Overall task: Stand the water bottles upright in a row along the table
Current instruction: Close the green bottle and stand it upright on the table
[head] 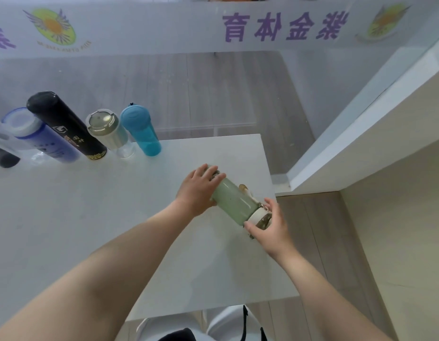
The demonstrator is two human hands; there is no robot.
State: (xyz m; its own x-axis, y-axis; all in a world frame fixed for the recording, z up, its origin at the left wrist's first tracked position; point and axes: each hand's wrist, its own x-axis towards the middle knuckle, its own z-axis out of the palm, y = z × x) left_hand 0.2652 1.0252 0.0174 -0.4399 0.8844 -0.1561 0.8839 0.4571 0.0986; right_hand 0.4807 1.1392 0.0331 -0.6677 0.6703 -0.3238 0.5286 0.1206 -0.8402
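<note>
1. Your left hand (197, 190) wraps the base end of the green bottle (232, 200); your right hand (271, 226) clasps its cap end.
2. The bottle lies tilted near the right edge of the white bench (90, 217).
3. Five bottles stand along the far edge: teal bottle (142, 130), steel bottle (110, 132), black bottle (65, 124), blue bottle (38, 135), and a dark one, cut off at the left.
4. Grey plank floor (201, 89) lies beyond; a frosted panel (164, 28) bears purple lettering.

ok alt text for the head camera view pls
Both hands hold a pale green bottle lying tilted near the right edge of a white table: left hand at its base, right hand at its cap. Other bottles stand upright along the far edge.
</note>
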